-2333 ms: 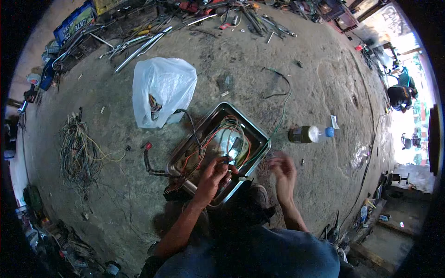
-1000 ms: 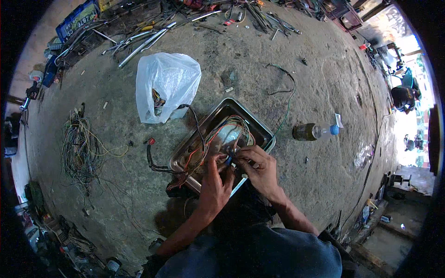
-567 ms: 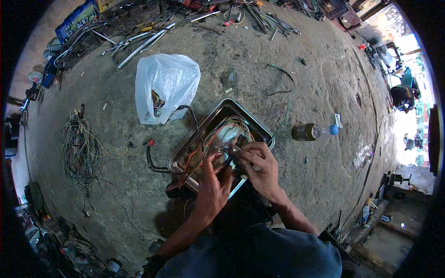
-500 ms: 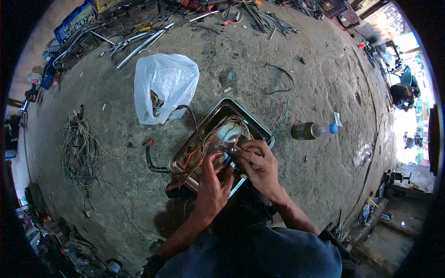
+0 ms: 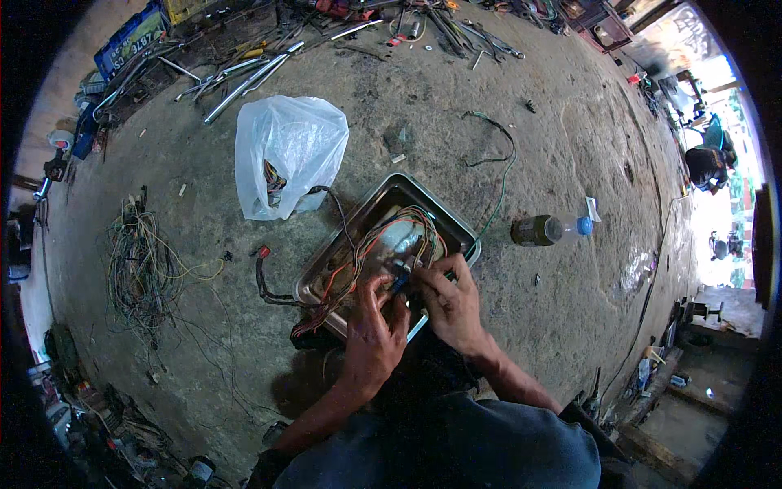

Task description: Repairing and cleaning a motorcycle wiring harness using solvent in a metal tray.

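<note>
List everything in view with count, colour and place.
Tray: one, silver, floor centre
Wires: many, mixed, in tray
Small piece: one, blue, over tray
Cables: two, black, tray's left side
Bag: one, translucent white, beyond tray
Wire tangle: one, mixed, far left
Trailing wire: one, green, beyond tray, right
Bottle: one, clear, blue-capped, floor right
Tools: many, mostly silver, far floor
Co-worker: one, dark-clothed, right edge
Edge clutter: uncountable, mixed, rim
Left hand: one, bare, holding small piece
Right hand: one, bare, beside it
Clothing: uncountable, dark blue, bottom edge
</note>
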Demonstrator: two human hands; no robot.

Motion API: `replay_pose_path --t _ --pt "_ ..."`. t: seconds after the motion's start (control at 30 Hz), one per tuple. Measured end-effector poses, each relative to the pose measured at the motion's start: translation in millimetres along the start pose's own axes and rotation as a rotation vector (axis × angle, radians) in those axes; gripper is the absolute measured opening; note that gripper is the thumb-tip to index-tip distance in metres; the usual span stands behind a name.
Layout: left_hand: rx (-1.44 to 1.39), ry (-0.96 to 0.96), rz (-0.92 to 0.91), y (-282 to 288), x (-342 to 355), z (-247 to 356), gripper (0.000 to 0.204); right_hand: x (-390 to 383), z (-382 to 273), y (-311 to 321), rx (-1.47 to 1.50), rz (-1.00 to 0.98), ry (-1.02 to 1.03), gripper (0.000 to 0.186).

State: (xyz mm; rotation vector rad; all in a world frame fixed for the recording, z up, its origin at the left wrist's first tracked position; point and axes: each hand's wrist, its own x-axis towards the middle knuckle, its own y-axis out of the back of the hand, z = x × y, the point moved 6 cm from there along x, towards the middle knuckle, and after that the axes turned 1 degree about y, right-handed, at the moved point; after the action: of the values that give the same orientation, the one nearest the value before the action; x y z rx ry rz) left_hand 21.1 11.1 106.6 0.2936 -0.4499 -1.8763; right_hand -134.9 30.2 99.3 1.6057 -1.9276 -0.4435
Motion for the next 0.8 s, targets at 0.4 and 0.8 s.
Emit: replay_pose_path --t 0.4,0.8 --pt "0.05 -0.116 0.15 -0.7 -6.2 -1.1 0.028 8.6 -21.6 4.9 0.035 0.062 -0.112 0.034" --pt "-0.165 0.045 -0.037 -2.8 12.4 -19.8 0.035 30.6 1.4 13.9 0.038 -0.301 -0.253 0.027"
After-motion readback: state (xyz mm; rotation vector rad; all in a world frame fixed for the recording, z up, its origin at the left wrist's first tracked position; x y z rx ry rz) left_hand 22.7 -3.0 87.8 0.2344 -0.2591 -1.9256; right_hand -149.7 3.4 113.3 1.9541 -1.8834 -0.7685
